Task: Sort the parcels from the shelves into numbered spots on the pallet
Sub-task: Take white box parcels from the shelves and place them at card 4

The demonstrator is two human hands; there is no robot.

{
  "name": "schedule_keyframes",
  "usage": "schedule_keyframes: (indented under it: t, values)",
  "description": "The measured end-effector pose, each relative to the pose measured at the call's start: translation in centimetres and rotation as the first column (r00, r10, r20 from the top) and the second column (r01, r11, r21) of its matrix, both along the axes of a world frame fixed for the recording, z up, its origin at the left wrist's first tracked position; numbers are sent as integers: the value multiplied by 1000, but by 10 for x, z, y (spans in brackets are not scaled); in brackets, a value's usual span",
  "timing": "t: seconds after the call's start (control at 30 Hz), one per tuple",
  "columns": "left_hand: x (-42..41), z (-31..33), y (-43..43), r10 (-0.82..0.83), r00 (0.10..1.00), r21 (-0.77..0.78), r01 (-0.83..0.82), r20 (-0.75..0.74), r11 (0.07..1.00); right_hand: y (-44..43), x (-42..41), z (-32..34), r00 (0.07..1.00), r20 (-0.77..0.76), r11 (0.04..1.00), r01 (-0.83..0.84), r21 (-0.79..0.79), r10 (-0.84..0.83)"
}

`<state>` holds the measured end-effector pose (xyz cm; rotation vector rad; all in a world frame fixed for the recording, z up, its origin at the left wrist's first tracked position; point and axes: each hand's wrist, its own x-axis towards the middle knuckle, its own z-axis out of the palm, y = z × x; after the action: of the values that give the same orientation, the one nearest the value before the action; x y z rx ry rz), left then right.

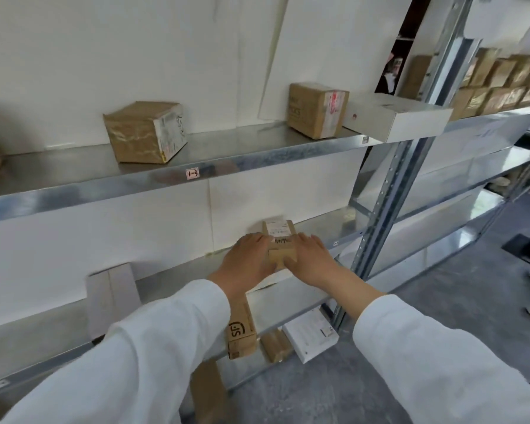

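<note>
Both my hands are on the small brown cardboard parcel point(280, 240) with a white printed label, which sits on the middle galvanised steel shelf point(172, 289) just below the centre of the frame. My left hand point(248, 258) clasps its left side and my right hand point(309, 258) its right, fingers laid over the top edges and thumbs tucked against the near end, so each hand grips it. The parcel's long axis runs straight away from me toward the white back wall, and it lies squarely between my hands, neither one nearer. I judge the next move is to draw it back along that axis. A long brown carton printed "SF" point(240, 332) lies under my left wrist, overhanging the shelf edge, and I could knock it. The pallet is out of view.
</note>
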<state>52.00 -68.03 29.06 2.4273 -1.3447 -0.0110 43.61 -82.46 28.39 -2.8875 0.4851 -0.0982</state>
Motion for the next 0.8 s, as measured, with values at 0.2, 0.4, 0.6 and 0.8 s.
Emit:
schedule_keyframes:
  t: [0.2, 0.4, 0.6, 0.8]
  values:
    - [9, 58, -75, 38, 992, -59, -31, 122, 998, -72, 8, 52, 990, 137, 997, 54, -53, -46]
    - [0, 115, -164, 63, 964, -39, -55, 258, 998, -157, -14, 107, 991, 133, 979, 14, -201, 13]
    - [-9, 177, -235, 37, 959, -60, -21, 280, 998, -215, -29, 168, 959, 259, 975, -57, -214, 113]
    - [-16, 207, -283, 96, 929, -102, -63, 358, 993, -279, -46, 219, 951, 295, 954, 0, -299, 92]
